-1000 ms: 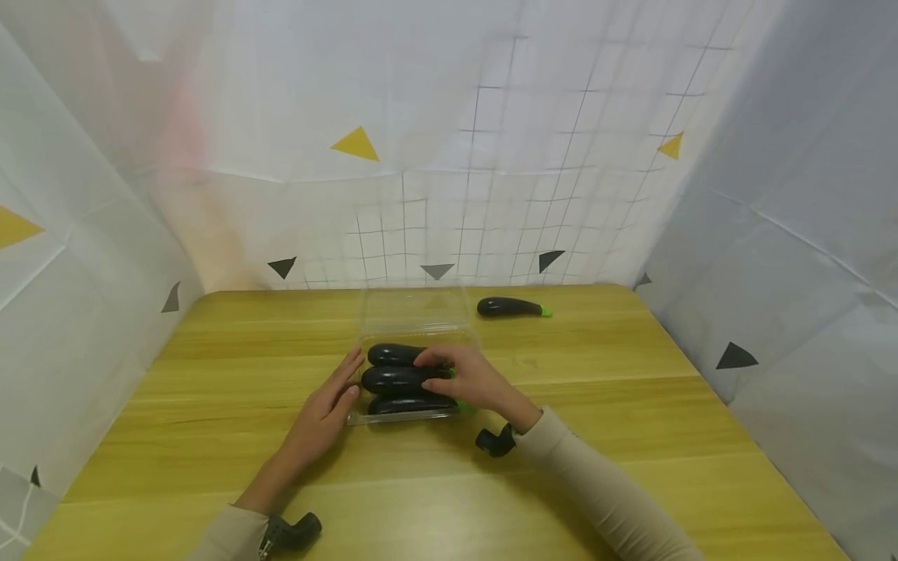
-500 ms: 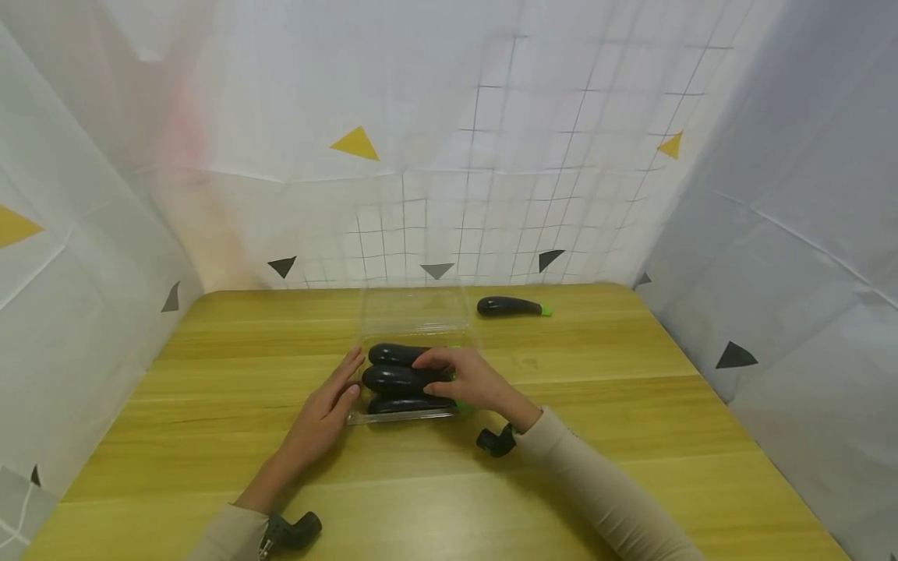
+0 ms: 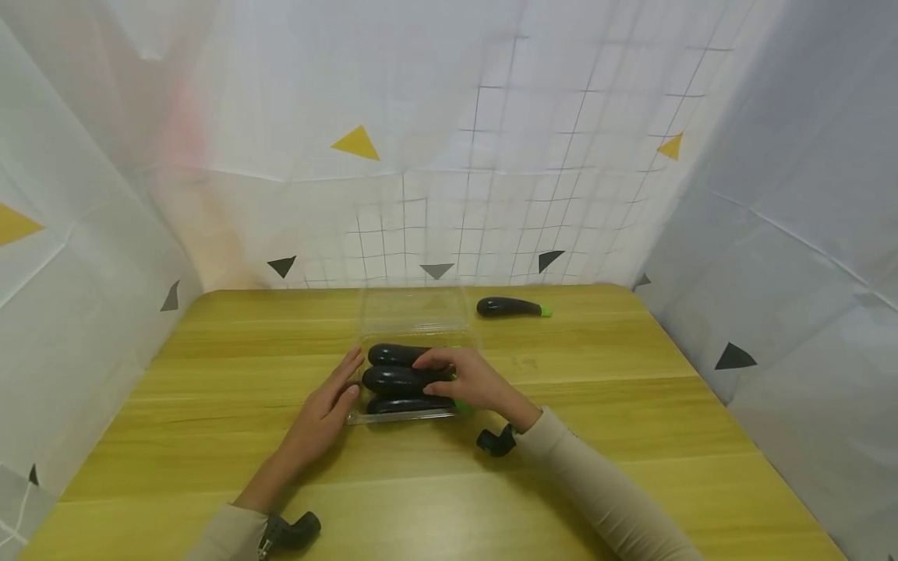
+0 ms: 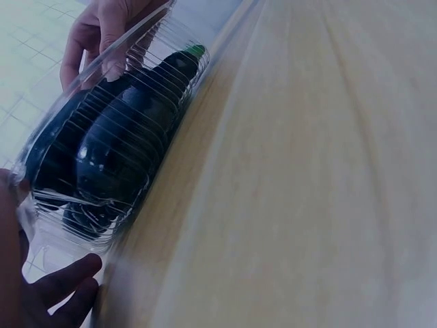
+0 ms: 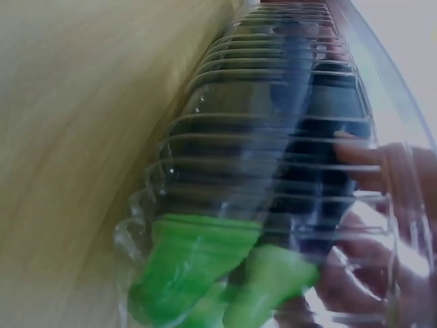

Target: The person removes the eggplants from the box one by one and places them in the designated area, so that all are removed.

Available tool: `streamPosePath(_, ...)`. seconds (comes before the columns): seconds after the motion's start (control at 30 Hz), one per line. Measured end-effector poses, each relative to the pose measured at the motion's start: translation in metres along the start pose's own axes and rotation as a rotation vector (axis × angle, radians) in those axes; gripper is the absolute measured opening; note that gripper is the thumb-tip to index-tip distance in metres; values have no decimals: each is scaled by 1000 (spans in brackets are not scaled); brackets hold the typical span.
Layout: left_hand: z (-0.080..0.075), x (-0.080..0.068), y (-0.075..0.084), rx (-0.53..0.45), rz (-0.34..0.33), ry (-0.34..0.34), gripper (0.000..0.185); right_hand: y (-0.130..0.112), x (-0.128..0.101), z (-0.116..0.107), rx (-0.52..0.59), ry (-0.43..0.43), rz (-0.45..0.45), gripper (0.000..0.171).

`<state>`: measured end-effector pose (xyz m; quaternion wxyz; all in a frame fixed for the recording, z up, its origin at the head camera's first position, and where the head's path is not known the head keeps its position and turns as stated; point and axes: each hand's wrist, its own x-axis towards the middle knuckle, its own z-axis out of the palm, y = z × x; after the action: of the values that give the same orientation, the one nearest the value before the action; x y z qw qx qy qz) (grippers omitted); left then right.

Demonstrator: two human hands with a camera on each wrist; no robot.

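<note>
A clear plastic clamshell box [image 3: 400, 418] lies on the table with its lid [image 3: 414, 308] folded back. Three dark eggplants sit in it side by side: a back one [image 3: 393, 354], a middle one [image 3: 389, 380] and a front one [image 3: 407, 405]. My right hand [image 3: 468, 379] pinches the middle eggplant near its stem end between thumb and fingers. At the box's left end rests my left hand [image 3: 323, 413], fingers fairly straight along the wall. Through the ribbed side, the right wrist view shows green stem caps [image 5: 198, 263]; the left wrist view shows a rounded eggplant [image 4: 123, 140].
Another eggplant [image 3: 508, 307] with a green stem lies on the table [image 3: 561, 366] behind and right of the box. White sheets [image 3: 281, 218] with triangle marks stand around the back and sides. A black wrist device [image 3: 496, 441] sits at the right sleeve.
</note>
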<state>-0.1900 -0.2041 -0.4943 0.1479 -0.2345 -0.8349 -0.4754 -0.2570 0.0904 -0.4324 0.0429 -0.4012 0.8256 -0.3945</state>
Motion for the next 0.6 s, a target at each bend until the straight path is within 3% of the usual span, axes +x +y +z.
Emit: streamPosePath(0.6, -1, 2, 7, -15, -11, 8, 49, 0, -1, -7, -31, 16, -13, 32)
